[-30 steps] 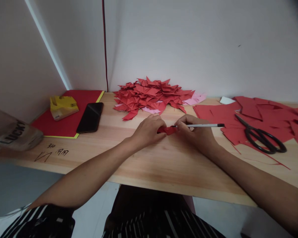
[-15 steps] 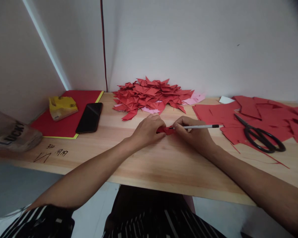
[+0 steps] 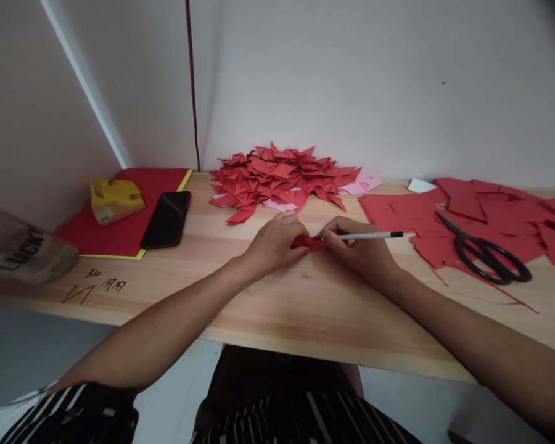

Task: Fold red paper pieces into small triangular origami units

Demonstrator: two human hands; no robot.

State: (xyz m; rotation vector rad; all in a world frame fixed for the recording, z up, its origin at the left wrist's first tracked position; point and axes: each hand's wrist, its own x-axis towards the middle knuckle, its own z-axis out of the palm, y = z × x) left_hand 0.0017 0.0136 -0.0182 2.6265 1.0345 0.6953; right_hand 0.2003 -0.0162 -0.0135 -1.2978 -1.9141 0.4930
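A small folded red paper piece (image 3: 311, 242) lies on the wooden table (image 3: 305, 302) between my two hands. My left hand (image 3: 274, 243) is closed, pinching the left end of the piece. My right hand (image 3: 358, 246) grips a white pen with a black cap (image 3: 374, 235), its tip set against the piece's right end. The pen points out to the right. Behind my hands sits a heap of folded red paper shapes (image 3: 280, 179) with a few pink ones beneath.
Loose red paper sheets (image 3: 472, 213) and black scissors (image 3: 483, 250) lie at the right. At the left are a black phone (image 3: 168, 218), a yellow packet (image 3: 115, 199) on a red sheet (image 3: 129, 216), and a crumpled bag (image 3: 18, 246). Walls close the back and left.
The pen and my right hand have crept slightly left. My left hand keeps its pinch on the red piece. Nothing else has moved.
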